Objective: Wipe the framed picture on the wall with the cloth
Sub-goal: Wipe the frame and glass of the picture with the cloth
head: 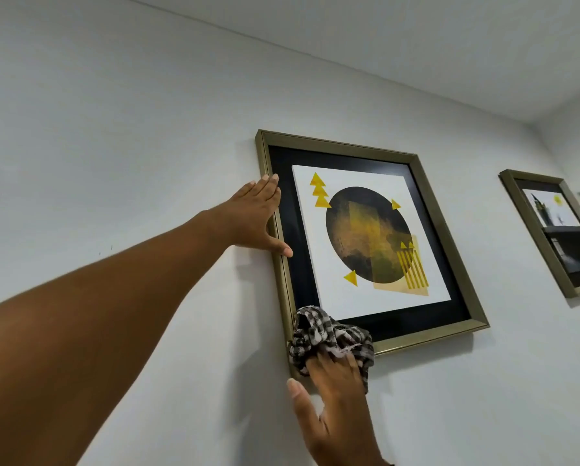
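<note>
A pale wall (113,129) carries everything here. A gold-framed picture (450,250) with a black mat hangs flat on it, tilted in the view. Well apart to the right hangs a second gold-framed picture (530,230), its print too small to make out, perhaps a dark landscape.

A second, smaller rectangular picture in a dull gold frame (551,233) hangs at the right edge of the view, cut off at the side; its print shows black and white areas with a small yellow spot near the top. It is mounted on a plain white wall (113,129). A white ceiling (416,45) fills the upper right, meeting the wall along a diagonal line.
</note>
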`<state>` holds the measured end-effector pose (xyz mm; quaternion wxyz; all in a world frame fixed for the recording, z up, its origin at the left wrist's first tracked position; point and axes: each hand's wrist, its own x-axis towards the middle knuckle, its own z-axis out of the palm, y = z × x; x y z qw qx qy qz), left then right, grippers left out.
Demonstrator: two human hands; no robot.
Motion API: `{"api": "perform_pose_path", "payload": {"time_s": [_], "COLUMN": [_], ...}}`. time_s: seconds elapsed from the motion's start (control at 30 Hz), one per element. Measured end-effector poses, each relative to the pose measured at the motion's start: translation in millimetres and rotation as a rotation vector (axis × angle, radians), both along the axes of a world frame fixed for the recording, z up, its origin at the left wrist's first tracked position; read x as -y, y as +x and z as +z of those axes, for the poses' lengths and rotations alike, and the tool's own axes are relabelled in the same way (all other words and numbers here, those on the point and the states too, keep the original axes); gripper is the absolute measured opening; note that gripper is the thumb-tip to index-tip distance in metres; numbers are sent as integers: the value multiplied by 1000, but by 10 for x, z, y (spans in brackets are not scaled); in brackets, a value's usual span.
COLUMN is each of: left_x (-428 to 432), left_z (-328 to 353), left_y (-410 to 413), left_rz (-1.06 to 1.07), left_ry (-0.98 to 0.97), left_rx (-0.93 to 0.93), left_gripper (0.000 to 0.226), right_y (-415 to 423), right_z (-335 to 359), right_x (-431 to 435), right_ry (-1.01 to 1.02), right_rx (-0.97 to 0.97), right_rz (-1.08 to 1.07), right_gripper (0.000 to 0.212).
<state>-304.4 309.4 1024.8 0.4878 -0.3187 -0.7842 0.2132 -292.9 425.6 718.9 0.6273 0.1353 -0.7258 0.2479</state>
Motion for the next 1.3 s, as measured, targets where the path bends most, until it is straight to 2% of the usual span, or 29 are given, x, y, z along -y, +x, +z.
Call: {"api": "perform_pose_path", "payload": {"time_s": [0.1, 0.2, 0.37, 0.47, 0.6, 0.77, 0.9, 1.0, 1.1, 1.2, 1.3], "left_x": [-41, -54, 113, 150, 67, 65, 12, -60, -118, -178, -205], "left_z": [52, 193, 314, 298, 224, 1, -39, -44, -45, -40, -13], "left_y": [68, 142, 82, 53, 65, -55, -51, -21, 6, 26, 35], "left_rz": [-20, -45, -151, -155, -143, -107, -59, -43, -51, -79, -116], "left_ry": [-8, -3, 127, 139, 121, 130, 88, 44, 75, 108, 122], "left_rx": [-12, -48, -62, -49, -8, 12, -24, -28, -1, 29, 51], "left_gripper": [129, 125, 86, 84, 104, 103, 104, 105, 106, 105, 97], "right_y": [27, 64, 112, 101, 35, -24, -32, 7, 97, 174, 189], "right_z": [129, 547, 1549, 1847, 1505, 484, 25, -109, -76, 49, 154], "right_x": [-190, -260, -38, 72, 43, -138, -576, -949, -1312, -1435, -1200], "right_ry": [133, 185, 175, 158, 87, 221, 290, 173, -41, -281, -458], "right_rx": [53, 25, -32, -25, 29, 44, 22, 14, 61, 75, 56], "right_rz": [34, 50, 27, 16, 35, 31, -111, -236, -306, -283, -198], "right_gripper": [53, 50, 47, 58, 62, 57, 42, 45, 50, 51, 44]}}
